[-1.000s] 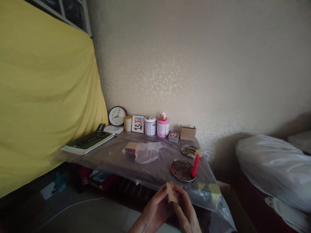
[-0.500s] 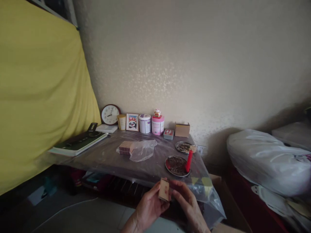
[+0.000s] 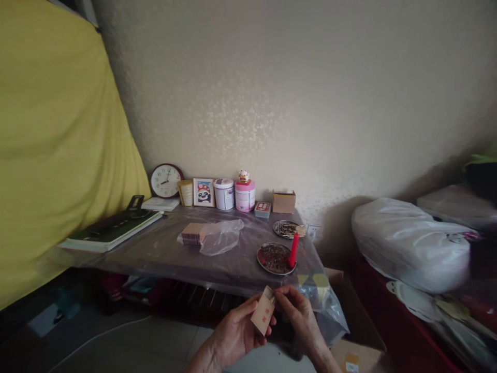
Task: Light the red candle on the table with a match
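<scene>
Head view. Small cardboard box [image 3: 264,313]: tilted, held low before the counter [image 3: 163,251], clear of its front edge. Left hand [image 3: 233,336]: fingers curled around the box from below. Right hand [image 3: 301,318]: fingertips pinched at the box's upper end. On the counter: red candle [image 3: 294,249] standing in a round dish [image 3: 275,258], plastic bag [image 3: 219,237], wall clock [image 3: 166,180].

A candle [image 3: 294,249] stands in the near dish [image 3: 275,258] on the table [image 3: 163,248] — tins [image 3: 224,194] behind, book [image 3: 111,231] left.
</scene>
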Motion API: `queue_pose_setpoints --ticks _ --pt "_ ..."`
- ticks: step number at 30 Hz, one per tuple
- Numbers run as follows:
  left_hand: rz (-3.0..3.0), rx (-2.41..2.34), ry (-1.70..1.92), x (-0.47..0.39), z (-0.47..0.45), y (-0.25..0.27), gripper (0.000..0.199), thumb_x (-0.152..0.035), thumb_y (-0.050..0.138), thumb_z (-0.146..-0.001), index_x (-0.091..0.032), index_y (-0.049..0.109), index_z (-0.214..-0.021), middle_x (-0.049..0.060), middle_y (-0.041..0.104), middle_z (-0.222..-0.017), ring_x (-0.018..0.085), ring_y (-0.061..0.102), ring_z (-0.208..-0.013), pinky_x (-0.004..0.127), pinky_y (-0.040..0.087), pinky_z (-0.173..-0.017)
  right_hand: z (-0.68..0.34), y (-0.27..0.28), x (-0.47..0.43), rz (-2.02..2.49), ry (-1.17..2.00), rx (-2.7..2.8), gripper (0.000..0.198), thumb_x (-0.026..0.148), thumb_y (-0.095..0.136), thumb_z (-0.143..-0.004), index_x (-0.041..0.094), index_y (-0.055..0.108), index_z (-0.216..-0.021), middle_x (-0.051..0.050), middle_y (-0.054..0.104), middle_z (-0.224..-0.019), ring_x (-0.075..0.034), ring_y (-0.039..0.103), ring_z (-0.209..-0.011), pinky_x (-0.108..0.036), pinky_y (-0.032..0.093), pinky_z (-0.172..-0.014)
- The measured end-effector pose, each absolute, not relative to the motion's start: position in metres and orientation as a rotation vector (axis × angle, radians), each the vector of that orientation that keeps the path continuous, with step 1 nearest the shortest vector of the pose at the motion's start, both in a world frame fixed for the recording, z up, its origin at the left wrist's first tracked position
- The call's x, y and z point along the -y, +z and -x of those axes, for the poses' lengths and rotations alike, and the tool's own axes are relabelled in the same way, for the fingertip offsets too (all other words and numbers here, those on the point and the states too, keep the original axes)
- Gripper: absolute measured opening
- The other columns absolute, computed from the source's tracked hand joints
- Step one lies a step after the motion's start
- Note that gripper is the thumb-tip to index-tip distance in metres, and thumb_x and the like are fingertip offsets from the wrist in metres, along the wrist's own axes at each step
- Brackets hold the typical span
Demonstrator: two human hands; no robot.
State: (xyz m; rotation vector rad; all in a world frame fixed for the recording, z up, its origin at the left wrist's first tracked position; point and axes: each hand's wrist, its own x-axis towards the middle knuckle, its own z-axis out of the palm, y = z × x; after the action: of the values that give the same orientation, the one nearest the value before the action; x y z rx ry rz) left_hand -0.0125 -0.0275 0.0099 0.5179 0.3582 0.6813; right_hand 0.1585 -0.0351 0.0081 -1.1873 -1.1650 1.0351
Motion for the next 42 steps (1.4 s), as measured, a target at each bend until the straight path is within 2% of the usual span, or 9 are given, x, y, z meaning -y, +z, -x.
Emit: queue_pose_setpoints --ticks 8,15,22,26,31,42 --pt "-0.467 -0.363 0.653 0.026 0.015 0.010 0.034 -0.032 0.046 -0.086 -0.010 0.053 -0.112 0.014 0.068 -0.085 0.015 0.063 -0.065 0.025 0.044 -0.059 -0.162 0.023 0.043 1.305 0.812 1.497 0.024 0.041 0.054 -0.082 0.019 0.063 -0.087 -0.001 0.066 -0.081 -0.016 0.059 -0.075 -0.023 0.044 -0.070" --pt "-0.496 -0.406 0.598 0.025 0.016 0.007 0.032 -0.029 0.046 -0.083 -0.010 0.056 -0.106 0.014 0.068 -0.080 0.015 0.062 -0.062 0.023 0.041 -0.054 -0.165 0.034 0.047 1.414 0.769 1.672 0.019 0.032 0.053 -0.080 0.016 0.063 -0.075 -0.001 0.064 -0.071 -0.015 0.059 -0.066 -0.022 0.045 -0.062" --pt "-0.571 -0.525 0.578 0.025 0.014 0.003 0.033 -0.027 0.043 -0.078 -0.010 0.055 -0.103 0.015 0.070 -0.076 0.014 0.058 -0.053 0.023 0.035 -0.047 -0.166 0.029 0.044 1.551 0.674 1.794 0.013 0.023 0.054 -0.076 0.016 0.063 -0.071 0.000 0.065 -0.066 -0.014 0.057 -0.062 -0.021 0.041 -0.058" --pt "-0.587 -0.587 0.587 0.023 0.012 0.003 0.035 -0.027 0.042 -0.077 -0.008 0.054 -0.104 0.015 0.070 -0.074 0.012 0.055 -0.047 0.022 0.032 -0.045 -0.167 0.028 0.046 1.540 0.663 1.805 0.018 0.027 0.051 -0.080 0.018 0.065 -0.073 0.000 0.066 -0.069 -0.014 0.058 -0.065 -0.022 0.041 -0.061" --pt "-0.610 -0.610 0.617 0.023 0.012 0.003 0.032 -0.028 0.043 -0.078 -0.009 0.055 -0.101 0.015 0.071 -0.072 0.011 0.053 -0.045 0.022 0.029 -0.045 -0.168 0.027 0.047 1.479 0.706 1.851 0.017 0.021 0.052 -0.078 0.021 0.069 -0.082 0.000 0.070 -0.078 -0.015 0.062 -0.072 -0.022 0.043 -0.065" --pt "-0.680 -0.636 0.619 0.026 0.012 0.002 0.030 -0.027 0.042 -0.078 -0.010 0.054 -0.100 0.013 0.071 -0.071 0.012 0.054 -0.047 0.023 0.029 -0.045 -0.167 0.025 0.046 1.488 0.664 1.933 0.019 0.016 0.051 -0.075 0.020 0.069 -0.075 -0.001 0.069 -0.077 -0.015 0.062 -0.073 -0.022 0.042 -0.066"
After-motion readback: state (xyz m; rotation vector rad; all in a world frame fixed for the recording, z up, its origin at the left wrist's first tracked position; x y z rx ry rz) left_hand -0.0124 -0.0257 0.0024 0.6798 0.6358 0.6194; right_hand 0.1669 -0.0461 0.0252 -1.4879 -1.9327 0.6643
